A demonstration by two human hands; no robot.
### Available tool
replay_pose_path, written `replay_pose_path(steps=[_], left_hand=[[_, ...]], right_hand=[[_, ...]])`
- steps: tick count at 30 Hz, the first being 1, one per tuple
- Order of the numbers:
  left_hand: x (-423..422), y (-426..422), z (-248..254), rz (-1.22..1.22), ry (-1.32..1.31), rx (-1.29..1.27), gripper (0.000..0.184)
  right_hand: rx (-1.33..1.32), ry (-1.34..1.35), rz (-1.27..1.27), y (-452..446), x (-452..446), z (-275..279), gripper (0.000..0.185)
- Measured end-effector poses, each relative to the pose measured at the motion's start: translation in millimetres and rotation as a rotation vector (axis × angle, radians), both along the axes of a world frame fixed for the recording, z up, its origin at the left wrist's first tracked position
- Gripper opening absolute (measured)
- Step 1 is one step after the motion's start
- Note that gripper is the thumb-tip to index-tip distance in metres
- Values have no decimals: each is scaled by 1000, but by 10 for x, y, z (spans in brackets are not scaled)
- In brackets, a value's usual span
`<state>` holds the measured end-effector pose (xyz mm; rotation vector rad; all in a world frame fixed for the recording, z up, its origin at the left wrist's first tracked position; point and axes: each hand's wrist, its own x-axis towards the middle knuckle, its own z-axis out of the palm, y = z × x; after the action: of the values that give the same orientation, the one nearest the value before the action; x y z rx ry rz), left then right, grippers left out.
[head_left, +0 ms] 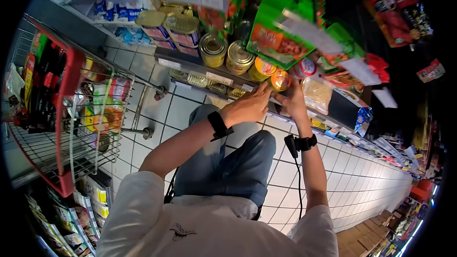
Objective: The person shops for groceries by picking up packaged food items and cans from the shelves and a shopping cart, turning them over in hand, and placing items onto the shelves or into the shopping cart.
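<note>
A small can with an orange lid (281, 80) stands at the shelf's front edge between my two hands. My right hand (293, 103) is closed around its right and near side, with the thumb toward me. My left hand (248, 106) reaches in from the left, its fingers stretched out and their tips at the can's left side. Just behind is a yellow can with an orange lid (264, 66). Large metal-topped cans (239, 56) stand to the left, and a red-lidded jar (305, 68) is on the right. My hands hide the can's lower part.
Green food packs (281, 24) hang or stand above the cans. A clear bag of pale food (316, 95) lies to the right. A loaded shopping cart (66, 114) with a red handle stands at my left. White floor tiles (342, 166) run along the shelf.
</note>
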<state>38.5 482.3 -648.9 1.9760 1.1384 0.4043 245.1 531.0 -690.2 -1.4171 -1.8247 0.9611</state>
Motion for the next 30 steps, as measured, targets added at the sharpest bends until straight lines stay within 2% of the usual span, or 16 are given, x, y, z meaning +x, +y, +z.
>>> replay_pose_path(steps=[1, 2, 7, 13, 15, 16, 18, 20, 22, 23, 25, 28, 30], left_hand=[[33, -17, -187, 35, -40, 56, 63], [62, -41, -347, 69, -80, 113, 63], [122, -3, -674, 87, -234, 157, 60], [192, -120, -659, 101, -219, 203, 60], [206, -201, -518, 72, -247, 197, 61], [204, -226, -433, 71, -238, 207, 61], [213, -312, -297, 76, -253, 282, 64], [221, -393, -216, 128, -225, 268, 66], [209, -426, -106, 123, -153, 425, 69], [232, -454, -45, 144, -202, 468, 67], [212, -474, -12, 91, -223, 460, 65], [178, -564, 62, 30, -289, 459, 59], [161, -665, 155, 71, -229, 301, 56]], right_hand=[[-14, -119, -55, -43, -92, 37, 74], [-12, -118, -53, -73, -143, -50, 74], [194, 25, -154, -153, -265, -372, 66], [367, 25, -204, -234, -188, -523, 51], [308, 190, -268, -280, -155, -497, 48], [444, 196, -250, -271, -105, -486, 47], [341, 381, -218, -276, 13, -477, 46], [63, 726, -88, -419, 27, -157, 42], [-74, 715, 2, -562, 79, 37, 41], [-76, 721, -2, -610, 117, 51, 41], [-287, 676, 180, -702, 196, 85, 42], [-509, 710, 256, -866, 237, 156, 47], [-564, 767, 270, -912, 266, 125, 53]])
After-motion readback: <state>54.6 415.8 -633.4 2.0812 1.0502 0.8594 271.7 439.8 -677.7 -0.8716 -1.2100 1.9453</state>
